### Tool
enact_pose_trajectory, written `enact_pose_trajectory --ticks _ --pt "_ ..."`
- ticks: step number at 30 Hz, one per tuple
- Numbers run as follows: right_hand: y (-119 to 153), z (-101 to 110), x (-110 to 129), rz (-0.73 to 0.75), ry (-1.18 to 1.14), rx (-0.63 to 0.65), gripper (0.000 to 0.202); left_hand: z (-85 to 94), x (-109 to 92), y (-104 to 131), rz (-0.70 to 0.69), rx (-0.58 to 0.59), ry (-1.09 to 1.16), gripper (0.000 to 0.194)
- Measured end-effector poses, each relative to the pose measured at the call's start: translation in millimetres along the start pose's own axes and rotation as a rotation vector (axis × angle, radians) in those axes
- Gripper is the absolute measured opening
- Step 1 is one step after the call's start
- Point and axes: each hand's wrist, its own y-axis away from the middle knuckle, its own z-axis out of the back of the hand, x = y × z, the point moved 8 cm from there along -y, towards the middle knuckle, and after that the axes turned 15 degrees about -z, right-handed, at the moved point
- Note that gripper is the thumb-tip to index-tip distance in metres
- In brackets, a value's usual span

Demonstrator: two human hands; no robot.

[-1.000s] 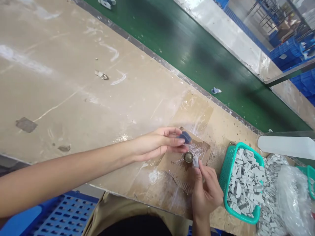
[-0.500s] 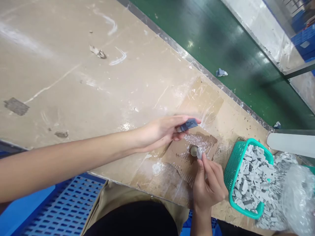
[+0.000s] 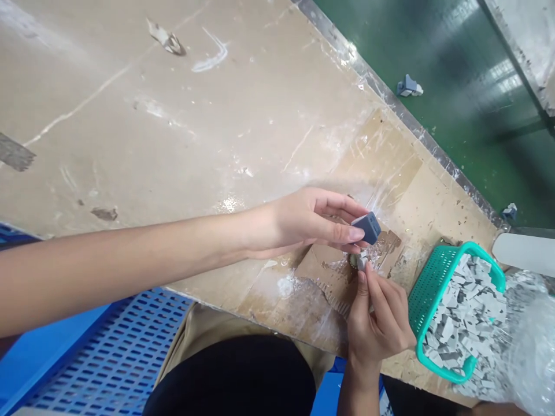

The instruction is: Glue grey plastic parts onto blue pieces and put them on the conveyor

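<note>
The left hand (image 3: 321, 222) grips a dark blue block (image 3: 370, 229); just beside it, the right hand (image 3: 380, 323) pinches a small grey piece (image 3: 362, 261). These two appear unjoined. Beyond the hands, blue-and-white pieces (image 3: 407, 86) lie on a green belt (image 3: 459, 115); many loose grey parts (image 3: 470, 309) fill the teal basket (image 3: 433, 277) rightward. No writing is legible.

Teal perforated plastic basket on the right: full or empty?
Well filled, not empty: small light-grey angular pieces heap inside the basket, hiding its floor. Exact depth: cannot tell.
</note>
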Motion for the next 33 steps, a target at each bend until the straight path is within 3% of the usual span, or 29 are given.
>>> enact_pose_trajectory --ticks 6,12,17,21,27,33 --pt "-0.7 -1.4 -0.6 -0.01 -0.012 0.023 0.046 -0.8 -1.0 -0.5 -0.017 0.037 -0.115 0.012" --pt "-2.6 5.2 -4.5 -0.113 -0.106 0.002 0.048 1.3 -2.7 -0.1 -0.079 0.07 -0.36 0.022" --pt "-6.0 15.8 -14.7 -0.31 -0.317 -0.052 0.031 0.9 9.6 5.5 -0.027 0.073 -0.415 0.026" --pt "-9.3 28.6 -7.9 -0.28 -0.418 -0.113 0.025 -4.1 21.6 10.1 0.019 0.11 -0.374 0.024" --pt "-13.1 27.9 7.3 -0.228 -0.412 0.035 0.034 -14.3 29.0 17.3 0.067 0.155 -0.253 0.02" --pt "-14.4 20.3 14.4 -0.229 -0.457 0.127 0.036 -19.5 23.2 18.6 0.027 0.153 -0.239 0.016"
